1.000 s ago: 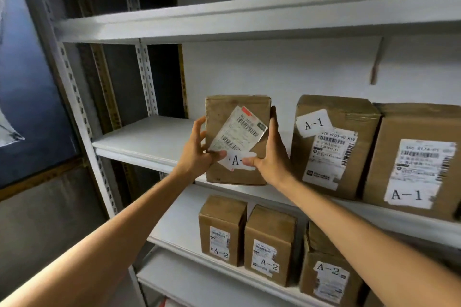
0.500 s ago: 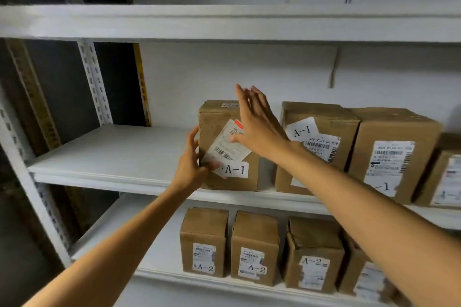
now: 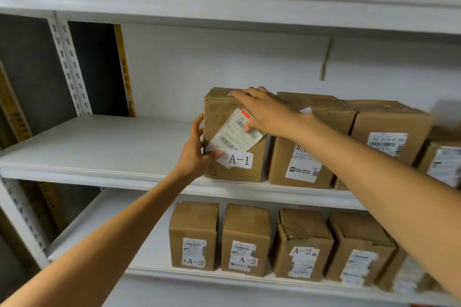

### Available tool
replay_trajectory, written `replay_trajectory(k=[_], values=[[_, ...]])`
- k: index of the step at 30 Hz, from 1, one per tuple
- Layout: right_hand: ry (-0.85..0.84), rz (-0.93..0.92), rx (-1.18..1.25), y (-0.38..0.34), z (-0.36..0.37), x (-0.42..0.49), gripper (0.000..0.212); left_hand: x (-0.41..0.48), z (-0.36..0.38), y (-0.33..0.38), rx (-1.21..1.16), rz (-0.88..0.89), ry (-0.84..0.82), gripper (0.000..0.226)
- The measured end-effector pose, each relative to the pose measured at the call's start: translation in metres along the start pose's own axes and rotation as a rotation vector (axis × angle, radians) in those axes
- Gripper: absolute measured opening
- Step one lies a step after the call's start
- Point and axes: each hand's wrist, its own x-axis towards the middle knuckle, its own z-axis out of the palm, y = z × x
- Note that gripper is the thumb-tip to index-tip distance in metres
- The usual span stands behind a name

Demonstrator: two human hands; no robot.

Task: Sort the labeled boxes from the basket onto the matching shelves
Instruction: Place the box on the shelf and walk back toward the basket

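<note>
I'm squaring the A-1 box (image 3: pixel 234 142) on its shelf (image 3: pixel 99 147), left hand (image 3: pixel 195 153) pinching its nine o'clock edge, right hand (image 3: pixel 265 109) clasping its top; release next.

Shelving: three white shelves are stacked, named here top shelf (image 3: pixel 224 2), middle shelf (image 3: pixel 99 142) and lower shelf (image 3: pixel 149 244).
Upright: a white slotted post (image 3: pixel 69 65) is fixed at the left.
Wall: a plain white wall (image 3: pixel 224 57) is seen behind; a thin cable (image 3: pixel 327 57) is run down it.
Left side: a dark grey panel (image 3: pixel 25 70) is seen beyond the post.
</note>
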Motion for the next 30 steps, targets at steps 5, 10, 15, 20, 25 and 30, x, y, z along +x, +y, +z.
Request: replay_trajectory(k=[5, 10, 15, 20, 25, 30], values=[[-0.032, 0.014, -0.001, 0.004, -0.003, 0.004, 0.088, 0.001, -0.001, 0.001, 0.009, -0.036, -0.015, 0.087], [-0.042, 0.006, -0.005, 0.005, -0.006, 0.003, 0.086, 0.002, 0.000, 0.001, 0.017, -0.047, -0.006, 0.088], [-0.058, 0.009, -0.046, 0.002, -0.006, 0.000, 0.085, 0.003, -0.001, 0.004, 0.064, -0.038, -0.019, 0.089], [0.108, -0.066, -0.207, -0.028, -0.014, 0.001, 0.075, -0.001, -0.027, 0.021, 0.267, -0.068, -0.050, 0.093], [0.174, -0.238, -0.057, -0.085, 0.001, 0.016, 0.049, -0.020, -0.089, 0.037, 0.578, -0.079, 0.061, 0.061], [0.072, -0.394, 0.096, -0.155, 0.029, 0.034, 0.046, -0.080, -0.149, 0.052, 0.916, -0.188, 0.160, 0.047]])
